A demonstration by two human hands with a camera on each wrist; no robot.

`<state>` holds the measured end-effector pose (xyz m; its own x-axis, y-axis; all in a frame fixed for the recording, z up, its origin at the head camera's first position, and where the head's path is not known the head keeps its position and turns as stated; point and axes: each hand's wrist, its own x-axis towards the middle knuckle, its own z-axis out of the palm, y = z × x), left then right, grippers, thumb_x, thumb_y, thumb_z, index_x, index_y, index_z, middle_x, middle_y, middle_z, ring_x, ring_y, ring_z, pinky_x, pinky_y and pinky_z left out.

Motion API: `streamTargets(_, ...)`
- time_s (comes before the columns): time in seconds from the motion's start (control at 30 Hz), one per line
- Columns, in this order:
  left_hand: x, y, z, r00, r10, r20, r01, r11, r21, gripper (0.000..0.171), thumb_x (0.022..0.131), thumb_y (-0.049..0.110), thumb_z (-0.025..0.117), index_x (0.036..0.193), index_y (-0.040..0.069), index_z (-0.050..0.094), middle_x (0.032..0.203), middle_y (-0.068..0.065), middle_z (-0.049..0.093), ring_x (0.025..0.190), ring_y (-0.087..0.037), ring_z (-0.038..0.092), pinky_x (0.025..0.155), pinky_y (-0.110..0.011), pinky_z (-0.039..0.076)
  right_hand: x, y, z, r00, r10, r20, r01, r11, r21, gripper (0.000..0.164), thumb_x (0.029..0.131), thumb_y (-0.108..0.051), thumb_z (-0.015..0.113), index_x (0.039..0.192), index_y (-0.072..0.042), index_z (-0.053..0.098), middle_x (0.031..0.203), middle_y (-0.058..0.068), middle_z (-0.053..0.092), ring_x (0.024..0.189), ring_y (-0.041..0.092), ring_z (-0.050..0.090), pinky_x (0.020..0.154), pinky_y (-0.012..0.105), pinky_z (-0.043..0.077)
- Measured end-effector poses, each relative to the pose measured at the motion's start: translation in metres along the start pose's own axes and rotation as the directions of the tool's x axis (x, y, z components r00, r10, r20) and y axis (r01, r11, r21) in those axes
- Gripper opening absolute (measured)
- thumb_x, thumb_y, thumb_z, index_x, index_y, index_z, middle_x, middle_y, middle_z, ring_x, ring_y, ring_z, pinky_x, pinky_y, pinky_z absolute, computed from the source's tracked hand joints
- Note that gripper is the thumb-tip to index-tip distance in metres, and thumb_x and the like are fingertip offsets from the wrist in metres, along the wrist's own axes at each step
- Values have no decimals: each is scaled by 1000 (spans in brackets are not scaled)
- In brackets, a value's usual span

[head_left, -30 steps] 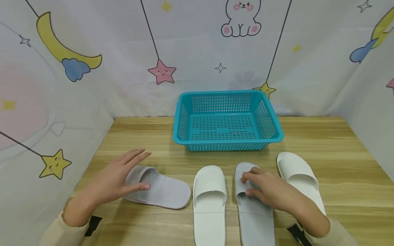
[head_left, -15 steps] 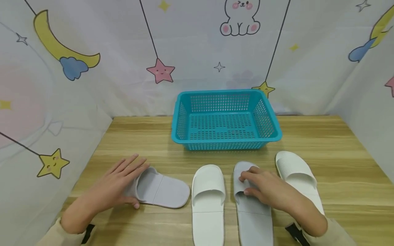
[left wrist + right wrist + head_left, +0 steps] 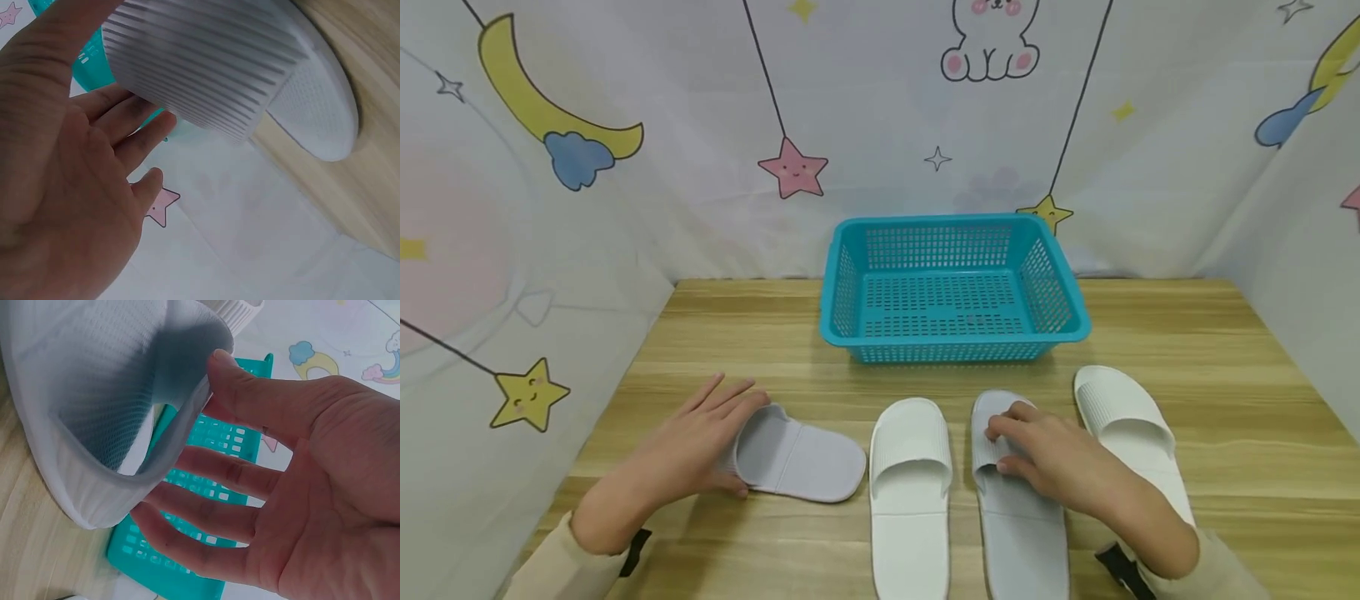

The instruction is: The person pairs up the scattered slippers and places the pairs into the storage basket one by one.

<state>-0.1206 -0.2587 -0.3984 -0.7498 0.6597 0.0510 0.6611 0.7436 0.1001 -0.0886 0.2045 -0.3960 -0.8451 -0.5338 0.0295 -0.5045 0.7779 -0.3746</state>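
A grey slipper [image 3: 820,462] lies sideways at the left, its ribbed strap [image 3: 206,56] facing the left wrist camera. My left hand [image 3: 681,454] spans that strap, thumb on the near side, fingers fairly straight along the far side. The ring and little fingers stand free of it in the left wrist view. Another grey slipper [image 3: 1024,542] points away from me at the right. With my right hand [image 3: 1060,458] I pinch the edge of its strap, thumb [image 3: 234,375] at the opening and fingers beside the outer side. Between the grey slippers lies a white slipper [image 3: 912,492].
A second white slipper [image 3: 1127,417] lies angled at the far right, partly behind my right forearm. A turquoise basket [image 3: 955,340] with mesh walls stands at the back of the wooden table [image 3: 745,333]. Patterned cloth [image 3: 880,100] hangs around the table's back and sides.
My left hand has lowered over the left grey slipper's strap, and its thumb has moved from above the slipper to its near side. My right hand has stayed at its slipper.
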Motion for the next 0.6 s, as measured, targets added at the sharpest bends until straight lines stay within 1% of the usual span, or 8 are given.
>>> streamTargets(0.07, 2, 0, 1, 1000, 12, -7, -12, 1000, 12, 115, 52, 39, 106, 146, 2, 51, 148, -15, 62, 146, -41, 49, 131, -53, 18, -2, 0, -1, 1000, 8, -11, -9, 1000, -11, 26, 91, -19, 85, 112, -24, 70, 106, -6, 63, 73, 6, 53, 63, 27, 48)
streamTargets(0.17, 3, 0, 2, 1000, 13, -7, -13, 1000, 15, 116, 52, 39, 106, 147, 1, 51, 147, -16, 62, 144, -40, 51, 130, -54, 19, -5, 0, -2, 999, 11, -32, -12, 1000, -27, 25, 91, -19, 84, 113, -25, 72, 111, -5, 66, 79, 8, 61, 66, 32, 54)
streamTargets(0.27, 2, 0, 3, 1000, 5, -4, -5, 1000, 14, 116, 53, 39, 106, 148, 0, 50, 146, -17, 61, 142, -39, 52, 129, -57, 22, -7, 0, -3, 999, 7, -50, -10, 998, -58, 25, 93, -20, 83, 116, -24, 75, 118, 0, 69, 93, 19, 70, 73, 41, 60)
streamTargets(0.37, 2, 0, 3, 1000, -5, -4, 5, 1000, 11, 117, 53, 37, 106, 148, -1, 50, 146, -18, 61, 141, -38, 53, 128, -57, 23, -7, 0, -6, 999, -5, -53, 0, 996, -94, 26, 95, -21, 80, 120, -24, 75, 123, 4, 71, 102, 29, 73, 78, 49, 62)
streamTargets(0.43, 2, 1, 3, 1000, -7, -2, 7, 1000, 11, 117, 52, 36, 106, 148, -1, 50, 146, -18, 61, 141, -38, 53, 129, -56, 21, -7, 0, -8, 998, -19, -52, 12, 992, -129, 28, 95, -22, 80, 122, -24, 75, 125, 6, 71, 104, 32, 73, 80, 51, 62)
streamTargets(0.5, 2, 2, 4, 1000, -11, -1, 11, 1000, 7, 116, 52, 35, 106, 147, -2, 51, 146, -18, 61, 141, -38, 53, 129, -55, 20, -8, 0, -10, 998, -38, -42, 31, 987, -157, 34, 94, -26, 82, 127, -24, 73, 128, 6, 70, 109, 33, 72, 84, 52, 61)
streamTargets(0.6, 3, 3, 4, 1000, -19, 3, 19, 1000, 2, 114, 52, 34, 106, 146, -2, 52, 145, -18, 61, 139, -38, 54, 130, -55, 17, -10, 0, -15, 997, -80, -6, 77, 982, -172, 54, 90, -33, 85, 140, -22, 68, 137, 8, 67, 122, 35, 68, 94, 56, 58)
